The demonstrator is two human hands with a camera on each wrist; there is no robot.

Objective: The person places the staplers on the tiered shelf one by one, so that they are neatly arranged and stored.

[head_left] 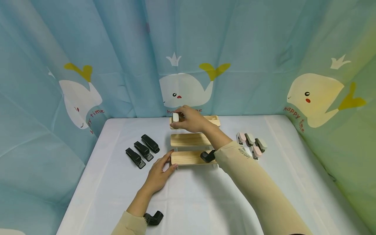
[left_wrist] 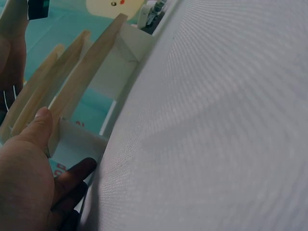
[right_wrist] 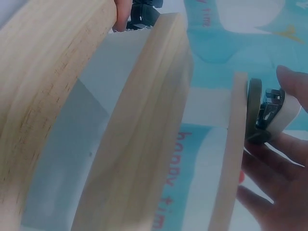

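Note:
A three-tier wooden display shelf (head_left: 189,140) with pale side panels stands mid-table. My right hand (head_left: 191,120) pinches a small stapler (head_left: 175,117) with a white top over the left end of the rear, highest tier. In the right wrist view, the stapler (right_wrist: 269,113) shows its dark base close beside that tier's board, thumb on one side and fingers on the other. At the front left corner, my left hand (head_left: 158,173) holds the lowest tier (head_left: 191,158). The left wrist view has a digit against the wood and other fingers beside the white side panel (left_wrist: 79,139).
Several small staplers (head_left: 252,143) with pink or whitish tops are grouped right of the shelf. Three black staplers (head_left: 142,151) lie in a slanted row to its left. A whale-print curtain (head_left: 249,39) hangs behind the white table (head_left: 117,195) and along both sides.

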